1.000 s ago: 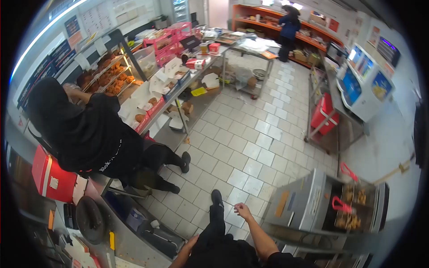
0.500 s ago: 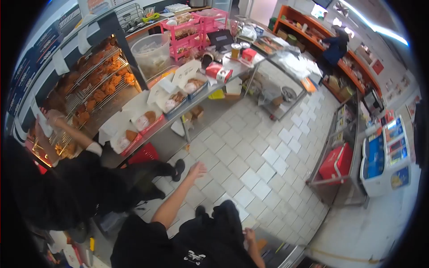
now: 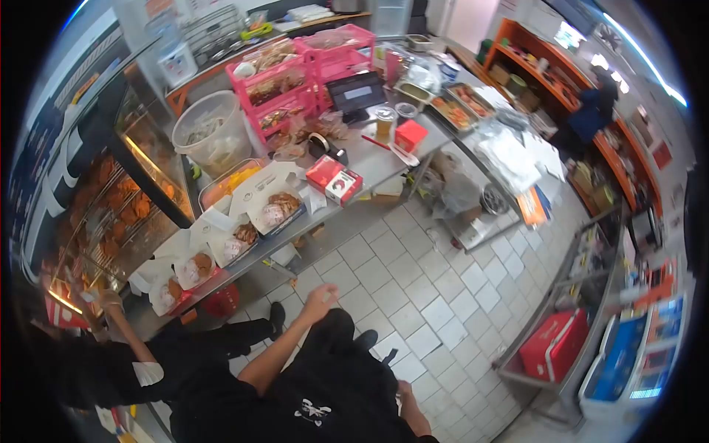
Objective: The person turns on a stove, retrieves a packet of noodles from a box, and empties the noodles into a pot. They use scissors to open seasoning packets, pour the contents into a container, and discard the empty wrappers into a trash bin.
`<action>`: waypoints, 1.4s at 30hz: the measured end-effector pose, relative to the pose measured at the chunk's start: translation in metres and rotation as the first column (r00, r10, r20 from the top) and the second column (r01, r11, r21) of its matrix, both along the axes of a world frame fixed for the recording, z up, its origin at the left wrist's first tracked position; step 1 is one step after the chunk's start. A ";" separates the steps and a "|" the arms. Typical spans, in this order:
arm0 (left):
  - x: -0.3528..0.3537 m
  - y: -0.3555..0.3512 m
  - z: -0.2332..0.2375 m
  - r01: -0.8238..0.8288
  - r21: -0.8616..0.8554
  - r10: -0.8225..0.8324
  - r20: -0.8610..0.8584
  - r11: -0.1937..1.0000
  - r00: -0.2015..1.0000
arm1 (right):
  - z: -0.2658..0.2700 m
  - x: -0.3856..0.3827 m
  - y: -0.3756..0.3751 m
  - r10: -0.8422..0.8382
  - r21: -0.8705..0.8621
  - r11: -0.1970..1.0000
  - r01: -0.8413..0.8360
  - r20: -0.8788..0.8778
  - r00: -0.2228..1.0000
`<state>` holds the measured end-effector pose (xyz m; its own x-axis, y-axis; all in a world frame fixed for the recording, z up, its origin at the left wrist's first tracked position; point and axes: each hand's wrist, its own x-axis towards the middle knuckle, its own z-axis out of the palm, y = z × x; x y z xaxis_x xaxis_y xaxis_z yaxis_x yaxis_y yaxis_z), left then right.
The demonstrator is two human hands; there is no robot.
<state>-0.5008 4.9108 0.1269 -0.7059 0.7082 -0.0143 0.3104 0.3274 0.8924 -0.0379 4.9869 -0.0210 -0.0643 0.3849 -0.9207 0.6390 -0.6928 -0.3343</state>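
Note:
My left hand (image 3: 322,301) is out over the tiled floor (image 3: 421,278), in front of the counter. Its fingers are loosely stretched and nothing is in them. My right hand (image 3: 405,396) hangs low beside the black apron (image 3: 325,369); its fingers are mostly hidden. Nearest to my left hand stands the steel counter (image 3: 399,164) with a row of open white boxes holding wrapped food, among them a front box (image 3: 275,210). A red-and-white carton (image 3: 334,179) lies at the counter's edge.
At left a co-worker's hand (image 3: 111,299) is by the heated cabinet (image 3: 118,214) of fried chicken. Pink crates (image 3: 269,88), a clear bucket (image 3: 210,136) and a tablet (image 3: 357,94) stand behind. Another person (image 3: 594,111) faces the orange shelves (image 3: 528,55). A red bag (image 3: 554,345) sits on the right rack.
My view has moved forward along the counter; the boxes and cabinet now lie further left and lower. My left hand stays stretched out ahead. The co-worker's arms appear lower in view.

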 end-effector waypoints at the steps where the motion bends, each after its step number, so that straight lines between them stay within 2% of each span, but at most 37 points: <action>1: -0.025 0.017 0.029 -0.045 0.027 0.049 -0.180 0.999 0.982 | 0.000 -0.021 0.044 0.003 0.010 1.000 -0.003 -0.003 1.000; 3: -0.085 0.047 0.097 -0.256 0.106 0.276 -0.299 0.961 0.913 | -0.005 -0.068 0.132 -0.061 0.112 0.991 0.075 -0.128 0.990; 4: -0.119 0.060 0.135 -0.313 0.170 0.356 -0.481 0.934 0.801 | -0.005 -0.092 0.179 -0.027 0.155 0.986 0.053 -0.166 0.986; 5: -0.156 0.068 0.143 -0.411 0.227 0.462 -0.576 0.883 0.674 | -0.006 -0.118 0.220 0.009 0.197 0.980 0.031 -0.198 0.980; 6: -0.191 0.074 0.159 -0.471 0.279 0.544 -0.518 0.837 0.660 | 0.007 -0.149 0.254 0.048 0.238 0.971 -0.008 -0.164 0.985; 7: -0.223 0.080 0.170 -0.532 0.264 0.579 -0.549 0.804 0.603 | 0.027 -0.190 0.284 0.088 0.279 0.959 -0.048 -0.130 0.988; 8: -0.247 0.081 0.173 -0.594 0.245 0.607 -0.577 0.767 0.547 | 0.029 -0.223 0.314 0.147 0.295 0.951 -0.092 -0.170 0.974; 9: -0.260 0.082 0.169 -0.643 0.164 0.596 -0.593 0.748 0.542 | 0.034 -0.245 0.338 0.209 0.308 0.941 -0.141 -0.198 0.958; 11: -0.296 0.088 0.163 -0.715 0.041 0.568 -0.640 0.698 0.518 | 0.065 -0.316 0.369 0.324 0.302 0.914 -0.271 -0.141 0.935; 14: -0.296 0.102 0.152 -0.715 -0.163 0.420 -0.713 0.680 0.562 | 0.115 -0.402 0.393 0.503 0.375 0.838 -0.396 -0.252 0.827; 17: -0.276 0.131 0.161 -0.786 0.100 0.620 -0.678 0.610 0.395 | 0.165 -0.458 0.400 0.625 0.471 0.745 -0.474 -0.241 0.743; 19: -0.265 0.151 0.161 -0.801 0.182 0.688 -0.638 0.571 0.345 | 0.169 -0.481 0.415 0.610 0.555 0.727 -0.403 -0.253 0.751; 21: -0.260 0.182 0.163 -0.777 0.228 0.767 -0.464 0.587 0.443 | 0.172 -0.497 0.442 0.584 0.636 0.697 -0.330 -0.237 0.777; 24: -0.263 0.232 0.169 -0.715 0.193 0.740 -0.200 0.672 0.642 | 0.186 -0.528 0.498 0.475 0.765 0.631 -0.129 -0.249 0.844; 27: -0.276 0.273 0.162 -0.582 0.220 0.620 -0.208 0.783 0.756 | 0.197 -0.572 0.567 0.386 0.843 0.537 0.028 -0.276 0.880; 31: -0.299 0.332 0.154 -0.544 0.149 0.565 -0.235 0.825 0.791 | 0.243 -0.658 0.652 0.442 0.869 0.486 0.091 -0.334 0.832; 32: -0.302 0.347 0.157 -0.570 0.090 0.576 -0.202 0.817 0.793 | 0.242 -0.681 0.673 0.486 0.887 0.451 0.094 -0.333 0.808; 34: -0.300 0.378 0.159 -0.604 0.075 0.603 -0.241 0.793 0.761 | 0.243 -0.728 0.716 0.584 0.919 0.384 0.092 -0.319 0.746; 36: -0.300 0.411 0.155 -0.659 0.076 0.650 -0.281 0.748 0.706 | 0.272 -0.787 0.737 0.610 0.877 0.471 0.095 -0.402 0.683; 38: -0.282 0.446 0.153 -0.754 0.046 0.748 -0.177 0.656 0.640 | 0.288 -0.848 0.766 0.748 0.974 0.210 0.090 -0.219 0.627; 39: -0.271 0.461 0.152 -0.801 0.024 0.797 -0.126 0.598 0.591 | 0.300 -0.877 0.774 0.758 0.962 0.253 0.100 -0.262 0.597; 40: -0.260 0.476 0.151 -0.804 0.000 0.796 -0.139 0.594 0.589 | 0.304 -0.907 0.782 0.783 0.942 0.309 0.134 -0.332 0.527; 41: -0.248 0.490 0.148 -0.818 -0.036 0.809 -0.131 0.574 0.573 | 0.319 -0.931 0.780 0.787 0.939 0.313 0.142 -0.340 0.514; 42: -0.235 0.502 0.144 -0.832 -0.058 0.824 -0.109 0.552 0.555 | 0.312 -0.955 0.789 0.856 0.954 0.207 0.215 -0.283 0.433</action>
<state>-0.7354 5.4124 0.2704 -0.9810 -0.1927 0.0221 -0.0886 0.5467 0.8326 -0.9932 5.7764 0.2912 -0.7514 0.4606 0.4726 -0.1652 0.5620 -0.8105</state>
